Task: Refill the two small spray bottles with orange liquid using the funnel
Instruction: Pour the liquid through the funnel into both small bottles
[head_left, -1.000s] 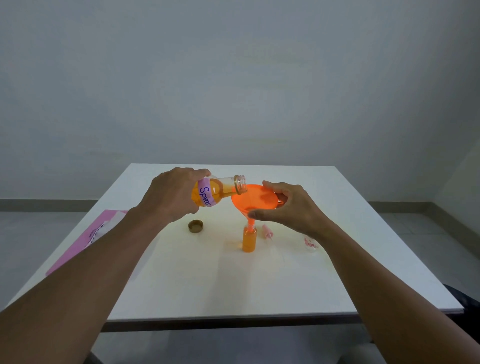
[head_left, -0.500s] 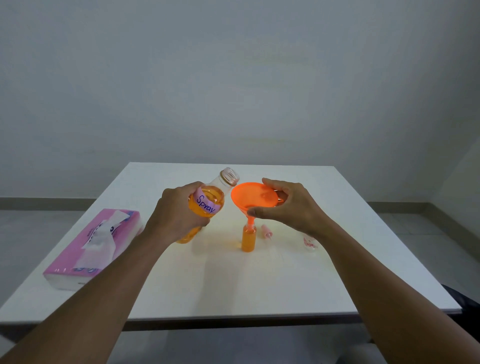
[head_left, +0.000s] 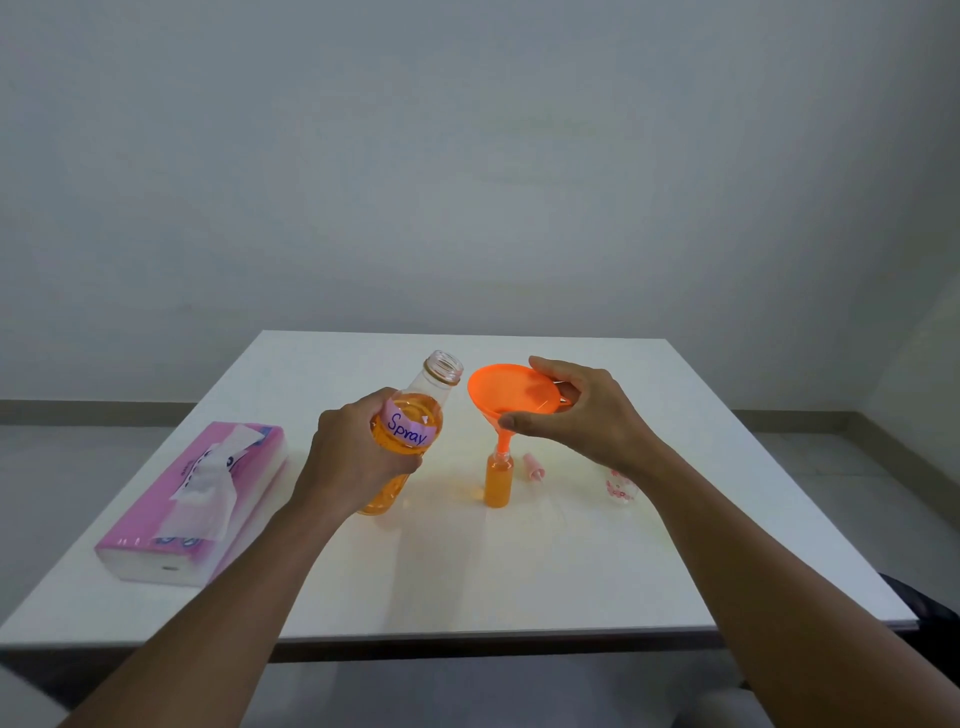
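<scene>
My left hand (head_left: 353, 457) grips the large clear bottle (head_left: 415, 415) labelled "Spray", half full of orange liquid, uncapped and nearly upright, its base at the table. An orange funnel (head_left: 511, 392) sits with its spout in the neck of a small spray bottle (head_left: 498, 480) that is filled with orange liquid. My right hand (head_left: 576, 410) holds the funnel by its rim. A pink spray cap (head_left: 534, 466) lies just right of that bottle. A second small clear bottle (head_left: 621, 486) with pink print lies further right, partly hidden by my right wrist.
A pink tissue pack (head_left: 197, 504) lies at the left side of the white table (head_left: 467, 571). The table's front edge runs just below my forearms. A grey wall stands behind the table.
The large bottle has swung from tipped over the funnel back to nearly upright and come down to the table at the left. The right hand and funnel stayed put.
</scene>
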